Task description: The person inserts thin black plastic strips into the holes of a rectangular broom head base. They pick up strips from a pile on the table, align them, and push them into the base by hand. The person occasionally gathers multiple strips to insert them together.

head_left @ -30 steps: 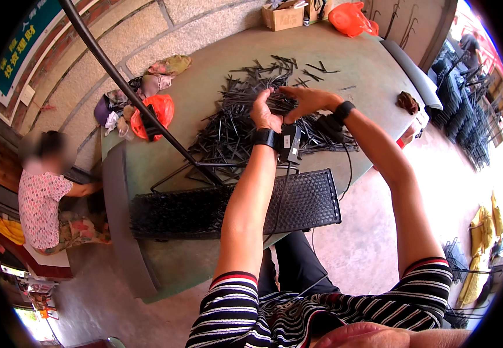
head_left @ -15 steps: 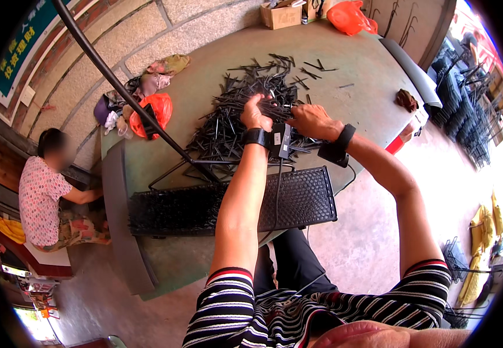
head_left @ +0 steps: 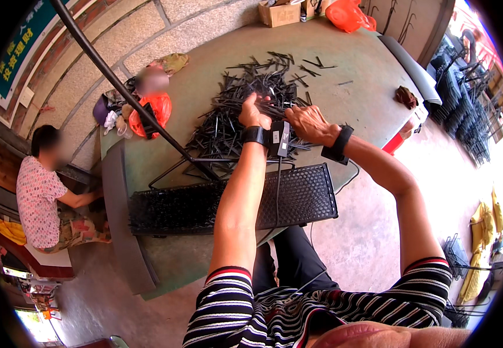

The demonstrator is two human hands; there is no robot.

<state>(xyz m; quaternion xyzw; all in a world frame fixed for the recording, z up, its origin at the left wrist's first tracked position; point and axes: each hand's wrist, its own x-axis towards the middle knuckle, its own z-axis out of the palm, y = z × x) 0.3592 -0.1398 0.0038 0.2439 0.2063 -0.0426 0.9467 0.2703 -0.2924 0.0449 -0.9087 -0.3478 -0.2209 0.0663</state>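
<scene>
A heap of thin black strips [head_left: 219, 124] is spread over the table in front of me. My left hand [head_left: 254, 113] is closed around a bunch of black strips [head_left: 273, 108] above the heap, its thumb up. Just to its right, my right hand [head_left: 314, 124] has its fingers bent and pressed together at the right ends of that bunch; its fingertips are partly hidden. Both wrists wear black bands, the left with a small black box [head_left: 280, 139] and a cable. Below my hands lies a long black lattice panel [head_left: 304, 197], partly covered by my left forearm.
A black metal pole [head_left: 112, 75] slants across the left side of the green table [head_left: 356, 110]. Bags and cloths [head_left: 156, 110] lie at the left edge, a cardboard box [head_left: 279, 14] and an orange bag [head_left: 350, 16] at the back. Another person [head_left: 40, 197] sits at left.
My right hand has turned slightly, with its fingers shifting a little left toward the bunch. My left hand stays nearly in place. The seated person has shifted slightly.
</scene>
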